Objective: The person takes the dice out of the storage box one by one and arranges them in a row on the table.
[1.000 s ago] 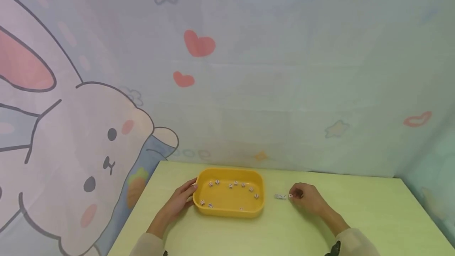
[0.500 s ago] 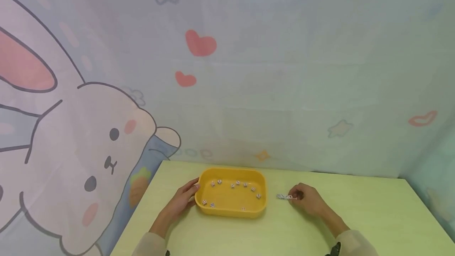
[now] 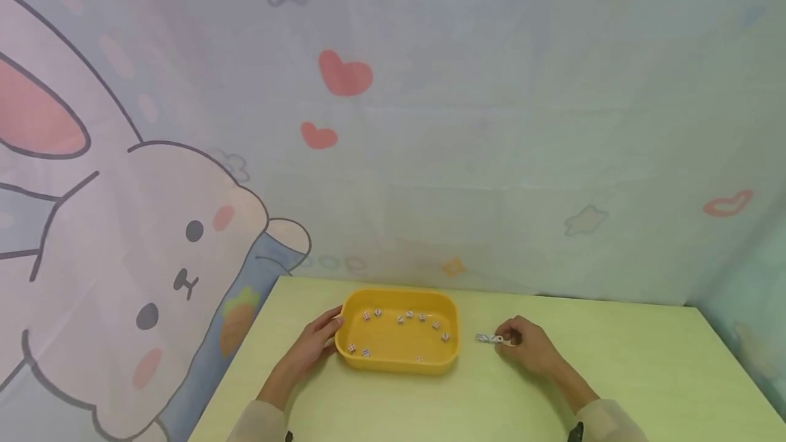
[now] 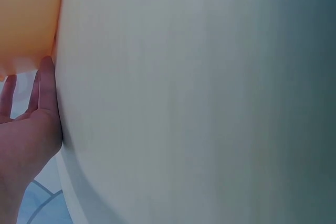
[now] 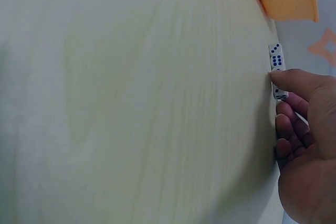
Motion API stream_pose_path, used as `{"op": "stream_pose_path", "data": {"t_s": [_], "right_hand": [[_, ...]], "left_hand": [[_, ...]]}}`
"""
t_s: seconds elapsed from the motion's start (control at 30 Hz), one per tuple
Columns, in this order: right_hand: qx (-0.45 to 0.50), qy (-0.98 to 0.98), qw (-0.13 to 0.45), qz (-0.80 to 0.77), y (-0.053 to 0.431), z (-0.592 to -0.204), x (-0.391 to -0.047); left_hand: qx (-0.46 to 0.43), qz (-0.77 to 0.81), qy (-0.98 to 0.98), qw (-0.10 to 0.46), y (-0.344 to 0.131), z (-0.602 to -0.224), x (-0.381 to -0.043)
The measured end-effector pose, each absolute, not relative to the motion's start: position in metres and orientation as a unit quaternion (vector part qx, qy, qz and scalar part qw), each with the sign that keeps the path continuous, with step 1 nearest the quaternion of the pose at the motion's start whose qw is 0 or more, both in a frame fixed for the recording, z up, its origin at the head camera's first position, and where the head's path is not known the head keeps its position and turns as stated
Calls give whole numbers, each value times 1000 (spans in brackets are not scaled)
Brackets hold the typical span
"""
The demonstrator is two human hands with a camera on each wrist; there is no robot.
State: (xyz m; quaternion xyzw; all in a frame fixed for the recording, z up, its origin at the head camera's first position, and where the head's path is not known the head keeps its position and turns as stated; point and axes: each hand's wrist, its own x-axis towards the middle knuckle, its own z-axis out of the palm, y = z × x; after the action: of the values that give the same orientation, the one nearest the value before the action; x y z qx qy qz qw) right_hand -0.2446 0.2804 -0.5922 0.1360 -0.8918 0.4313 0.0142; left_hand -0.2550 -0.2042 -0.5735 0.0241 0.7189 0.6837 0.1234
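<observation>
A yellow tray (image 3: 399, 364) stands on the table with several small dice (image 3: 421, 318) inside, apart from one another. At its left end, my left hand (image 3: 312, 346) touches the outside with fairly straight fingers; the left wrist view shows those fingers (image 4: 47, 85) reaching the tray wall. Right of the tray, several white dice with dark pips form a short row (image 3: 489, 338) on the table. My right hand (image 3: 533, 348) pinches the die at the row's right end between thumb and fingers. In the right wrist view the thumb (image 5: 296, 81) partly covers the row of dice (image 5: 276, 59).
The pale yellow-green table (image 3: 632, 360) ends at a fabric backdrop (image 3: 467, 155) printed with a rabbit, hearts and stars. A narrow strip of tabletop lies between the tray and the dice row.
My right hand has shifted slightly left, and the die it pinches now sits closer against the row. The left hand and tray keep their place; the head view sways a little.
</observation>
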Motion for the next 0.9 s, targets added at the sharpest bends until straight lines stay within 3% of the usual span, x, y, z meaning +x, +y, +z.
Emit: {"op": "stream_pose_path", "data": {"t_s": [0.47, 0.9], "right_hand": [[128, -899, 18, 419, 277, -589, -245], [183, -931, 70, 308, 271, -580, -245]], "left_hand": [[25, 687, 715, 126, -204, -572, -256], [31, 688, 715, 124, -204, -574, -255]]}}
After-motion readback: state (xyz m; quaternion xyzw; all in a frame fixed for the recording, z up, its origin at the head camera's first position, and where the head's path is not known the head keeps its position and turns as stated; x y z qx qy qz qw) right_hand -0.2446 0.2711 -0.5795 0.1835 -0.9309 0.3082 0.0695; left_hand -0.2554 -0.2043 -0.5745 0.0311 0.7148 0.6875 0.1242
